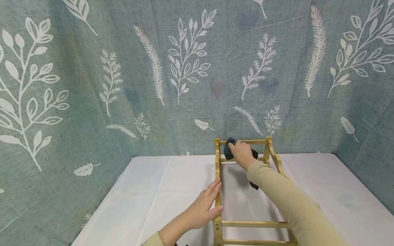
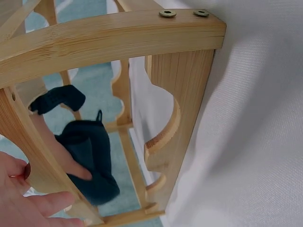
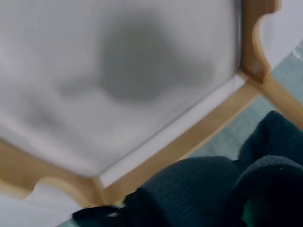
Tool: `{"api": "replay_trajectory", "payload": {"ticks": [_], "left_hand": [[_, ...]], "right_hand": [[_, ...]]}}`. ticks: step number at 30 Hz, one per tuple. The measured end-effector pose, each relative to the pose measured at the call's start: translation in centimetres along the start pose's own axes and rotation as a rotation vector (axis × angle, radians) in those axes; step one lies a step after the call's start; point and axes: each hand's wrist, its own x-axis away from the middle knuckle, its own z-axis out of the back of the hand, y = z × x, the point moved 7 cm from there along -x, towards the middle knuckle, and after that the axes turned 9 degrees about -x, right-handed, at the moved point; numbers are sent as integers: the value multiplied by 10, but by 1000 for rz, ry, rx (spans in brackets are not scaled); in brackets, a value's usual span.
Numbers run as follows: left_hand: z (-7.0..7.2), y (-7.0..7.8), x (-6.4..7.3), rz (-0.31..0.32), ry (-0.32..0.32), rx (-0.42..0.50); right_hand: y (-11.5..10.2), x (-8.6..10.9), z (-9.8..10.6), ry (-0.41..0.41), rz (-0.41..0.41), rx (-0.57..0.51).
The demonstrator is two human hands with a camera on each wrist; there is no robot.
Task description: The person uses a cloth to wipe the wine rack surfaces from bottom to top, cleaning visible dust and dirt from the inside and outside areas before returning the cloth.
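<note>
A light wooden rack (image 1: pixel 255 224) with scalloped sides stands on the white tabletop. At its far end my right hand (image 1: pixel 242 153) grips a dark teal cloth (image 1: pixel 228 150) by the back crossbar. The cloth is folded, with a small loop standing at its top in the left wrist view; in the right wrist view the fuzzy cloth (image 3: pixel 194 189) fills the lower right, the fingers hidden. My left hand (image 1: pixel 200 210) rests on the rack's left side rail (image 1: pixel 218 171), fingers straight and thumb spread over the rail.
A teal curtain (image 1: pixel 215 85) with white leaf prints hangs behind and along both sides of the table (image 1: pixel 147 198). The rack's front crossbars lie nearest me. My right sleeve (image 1: pixel 286 194) crosses over its right side. Screw heads (image 2: pixel 167 13) show on the rail.
</note>
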Motion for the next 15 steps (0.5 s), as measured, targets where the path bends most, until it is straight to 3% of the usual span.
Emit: {"api": "replay_trajectory", "payload": {"ticks": [7, 15], "left_hand": [[-1, -2, 0, 17, -10, 6], [-1, -1, 0, 16, -9, 7]], "right_hand": [[46, 10, 8, -98, -98, -78], [97, 26, 10, -160, -234, -319]]}}
